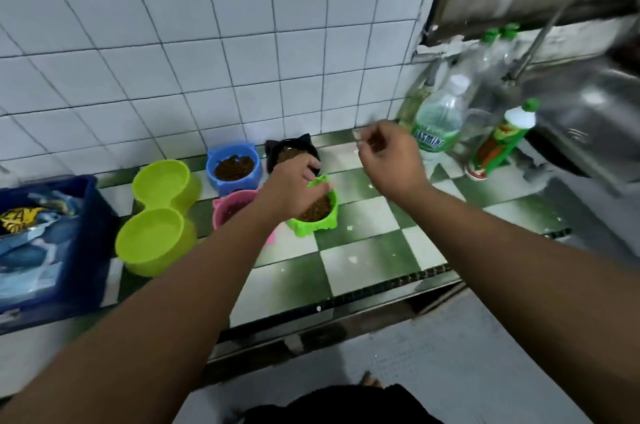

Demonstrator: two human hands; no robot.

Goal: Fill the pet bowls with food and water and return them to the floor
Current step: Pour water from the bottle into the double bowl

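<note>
The pet bowls sit in a bunch on the checked counter (363, 250), not on the floor (467, 364). The green bowl (320, 212) is the nearest one and has brown food in it. The left hand (292, 189) holds it, with fingers bent over its back rim. Just behind it stands the black bowl (289, 154), and beside that the blue bowl (232, 169); both have food too. The pink bowl (230, 203) is partly hidden by the left arm, so I cannot tell how full it is. The yellow-green double bowl (157, 212) looks smooth inside; it may hold water or nothing, I cannot tell.

So I think the food part is mostly done. Water may still be needed, and every bowl still has to go down to the floor.

The right hand (389, 155) is up in the air over the counter with bent fingers. It is blurry, so I cannot tell if it pinches anything.

The bowls are close together and touch or nearly touch, so lifting one could bump its neighbour. The tiled wall (173, 59) is right behind them. A blue crate (86, 215) blocks the left. A water bottle (438, 122), another bottle (502, 143) and the sink (588, 111) are on the right. The front part of the counter is bare, so towards the person looks like the easy way out.
</note>
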